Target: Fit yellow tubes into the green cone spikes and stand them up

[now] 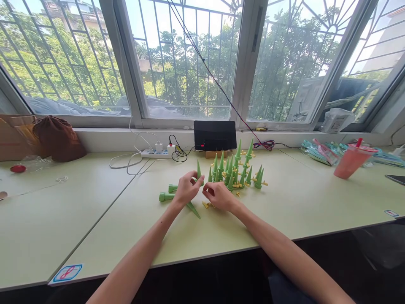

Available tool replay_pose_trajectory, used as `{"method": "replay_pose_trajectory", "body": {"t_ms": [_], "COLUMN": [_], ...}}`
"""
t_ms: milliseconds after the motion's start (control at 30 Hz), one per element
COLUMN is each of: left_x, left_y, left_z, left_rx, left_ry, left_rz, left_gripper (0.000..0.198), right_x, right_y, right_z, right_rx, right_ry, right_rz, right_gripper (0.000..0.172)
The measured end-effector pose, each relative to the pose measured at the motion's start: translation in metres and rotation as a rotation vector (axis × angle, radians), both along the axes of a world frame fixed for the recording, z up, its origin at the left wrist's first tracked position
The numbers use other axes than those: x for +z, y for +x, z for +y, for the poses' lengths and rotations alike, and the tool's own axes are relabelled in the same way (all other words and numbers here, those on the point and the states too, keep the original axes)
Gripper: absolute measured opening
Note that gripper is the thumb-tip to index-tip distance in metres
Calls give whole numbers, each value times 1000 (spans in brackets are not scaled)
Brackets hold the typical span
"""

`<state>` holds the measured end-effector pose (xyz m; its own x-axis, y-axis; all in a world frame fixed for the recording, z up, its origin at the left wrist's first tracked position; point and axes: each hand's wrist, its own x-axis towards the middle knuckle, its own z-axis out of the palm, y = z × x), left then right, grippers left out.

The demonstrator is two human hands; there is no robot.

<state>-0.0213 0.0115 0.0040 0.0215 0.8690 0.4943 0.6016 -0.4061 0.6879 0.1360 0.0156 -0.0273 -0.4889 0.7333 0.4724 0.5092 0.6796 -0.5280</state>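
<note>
Green spike [198, 169] is upright in the left hand [187, 188], pinched thumb to fingers, tip up, just above the table and left of the standing batch. Right hand [220, 195] is just beside it, fingers curled in, thumb and fingertips close together; can't tell from here if there's a small part between them. Spike looks like moulded plastic: I'd call it light, stiff, smooth, maybe a bit slick, not fragile, though the thin tip is likely the weak spot. Best hold is low on the thick end, not the point. Shape is a long plain cone, wide collar at the base; the lying spikes [166, 196] by the left hand show ribbed, cap-like ends that should give decent grip, but they'd roll if nudged. Standing spikes [220, 164] are bunched tight, points up, with yellow stubs sticking out sideways; top-heavy at a guess, so brush one and a few could topple. Loose yellow fittings [206, 205] near the right hand look small, hard, plastic: fingertip stuff, easy to flick away. Table [294, 207] is pale green, flat, smooth laminate by the look, little to stop a slide.
</note>
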Motion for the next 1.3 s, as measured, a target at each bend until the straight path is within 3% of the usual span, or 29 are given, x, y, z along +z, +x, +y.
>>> {"method": "replay_pose_trajectory", "body": {"t_ms": [733, 1300], "left_x": [-2, -1], "left_y": [-2, -1], "left_z": [2, 1], "left_rx": [30, 41], "left_ry": [32, 39], "left_rz": [29, 20], "left_gripper": [28, 30], "right_x": [5, 9], "right_y": [3, 14], "right_z": [-2, -3], "right_rx": [52, 222], "right_ry": [-14, 16], "right_rz": [-66, -231], "right_gripper": [2, 17]}}
